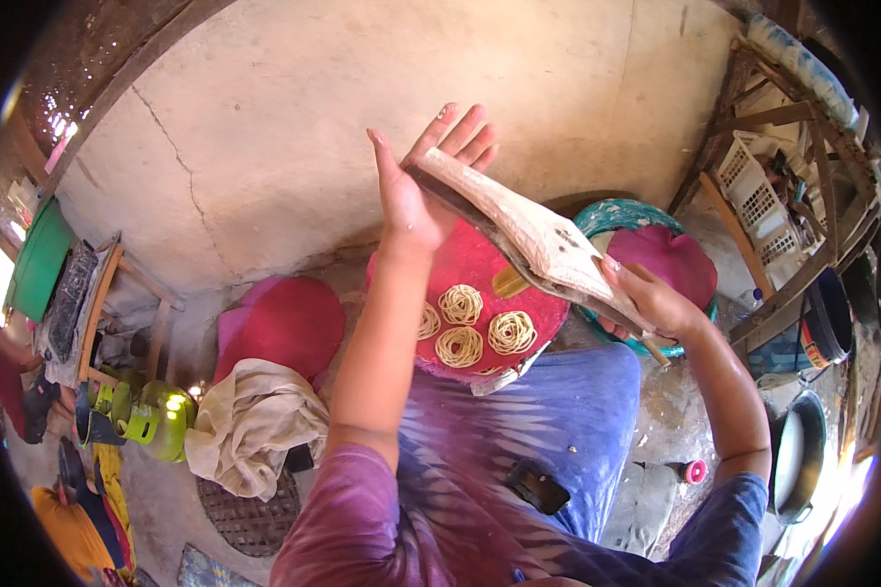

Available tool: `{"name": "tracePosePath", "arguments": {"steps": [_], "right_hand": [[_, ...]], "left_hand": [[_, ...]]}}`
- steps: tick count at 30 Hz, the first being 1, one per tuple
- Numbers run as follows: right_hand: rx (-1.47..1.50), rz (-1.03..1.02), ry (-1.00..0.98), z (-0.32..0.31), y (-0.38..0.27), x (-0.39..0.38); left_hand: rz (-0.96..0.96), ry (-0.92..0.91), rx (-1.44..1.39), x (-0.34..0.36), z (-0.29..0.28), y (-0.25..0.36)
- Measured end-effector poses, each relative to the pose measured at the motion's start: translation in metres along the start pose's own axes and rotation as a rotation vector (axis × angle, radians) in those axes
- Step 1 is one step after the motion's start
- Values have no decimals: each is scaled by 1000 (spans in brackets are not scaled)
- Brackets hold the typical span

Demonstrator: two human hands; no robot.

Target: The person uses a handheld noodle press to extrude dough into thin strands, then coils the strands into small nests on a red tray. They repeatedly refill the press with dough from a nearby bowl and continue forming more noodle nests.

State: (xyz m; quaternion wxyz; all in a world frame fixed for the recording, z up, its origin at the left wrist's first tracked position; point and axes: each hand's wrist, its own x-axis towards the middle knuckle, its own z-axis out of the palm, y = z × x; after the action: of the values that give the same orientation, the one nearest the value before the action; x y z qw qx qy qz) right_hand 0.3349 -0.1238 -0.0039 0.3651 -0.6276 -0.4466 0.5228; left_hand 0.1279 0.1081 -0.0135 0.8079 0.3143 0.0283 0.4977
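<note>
My left hand (423, 186) is raised with fingers spread, palm up, beside the upper end of a long pale wooden board (519, 225) with a dark edge, seeming to touch it. My right hand (646, 293) grips the board's lower right end, where a short stick (659, 354) pokes out. Beneath the board, a round red mat (465, 257) holds several coiled nests of pale noodles (460, 344) and a yellowish flat piece (509, 282), above my tie-dyed lap.
Red round mats (279, 323), a cream cloth (255, 426) and green containers (162, 421) lie left. A teal basin (602, 210) with red mats stands behind at right. Wooden racks, a white basket (764, 196), a dark bucket (822, 318) and a pan (798, 455) line the right side.
</note>
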Motion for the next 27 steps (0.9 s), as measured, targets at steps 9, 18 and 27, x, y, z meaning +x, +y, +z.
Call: {"name": "tracePosePath", "arguments": {"steps": [9, 18, 27], "right_hand": [[-443, 273, 0, -41, 10, 45], [-526, 229, 122, -39, 0, 30], [-462, 147, 192, -25, 11, 34]], "left_hand": [[-153, 259, -534, 44, -54, -98], [-157, 234, -537, 43, -44, -83], [-56, 175, -271, 51, -26, -67]]}}
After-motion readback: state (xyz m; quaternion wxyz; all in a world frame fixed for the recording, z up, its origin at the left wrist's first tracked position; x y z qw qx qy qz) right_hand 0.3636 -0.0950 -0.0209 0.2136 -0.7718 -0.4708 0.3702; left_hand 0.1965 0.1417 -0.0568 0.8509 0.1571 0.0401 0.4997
